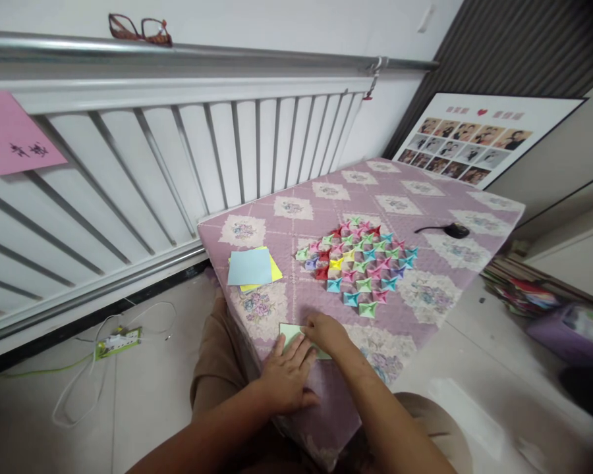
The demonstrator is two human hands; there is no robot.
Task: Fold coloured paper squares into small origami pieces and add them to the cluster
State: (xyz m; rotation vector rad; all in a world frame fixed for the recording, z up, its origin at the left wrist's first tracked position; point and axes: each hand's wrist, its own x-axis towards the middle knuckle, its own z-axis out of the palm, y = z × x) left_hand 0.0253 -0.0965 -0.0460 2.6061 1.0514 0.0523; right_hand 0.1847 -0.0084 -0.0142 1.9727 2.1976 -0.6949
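Observation:
A pale green sheet of paper [290,331] lies on the cloth near the table's close corner, partly covered by both hands. My left hand [289,375] rests flat on its lower left part, fingers stretched out and slightly apart. At the sheet's upper edge, my right hand [326,334] has its fingers curled together on the paper; the fingertips are partly hidden. Beyond them stand many small folded paper pieces [364,285] in rows, coloured red, pink, green, blue and yellow. To the left is a stack of paper sheets, a light blue sheet [250,267] over yellow ones [277,271].
A purple flowered tablecloth [301,237] covers the table. A black object with a thin handle [455,230] lies at the right. Behind is a white radiator [257,145] with glasses [141,29] on its pipe. A photo board [474,141] leans at the back. A power strip [118,342] sits on the floor.

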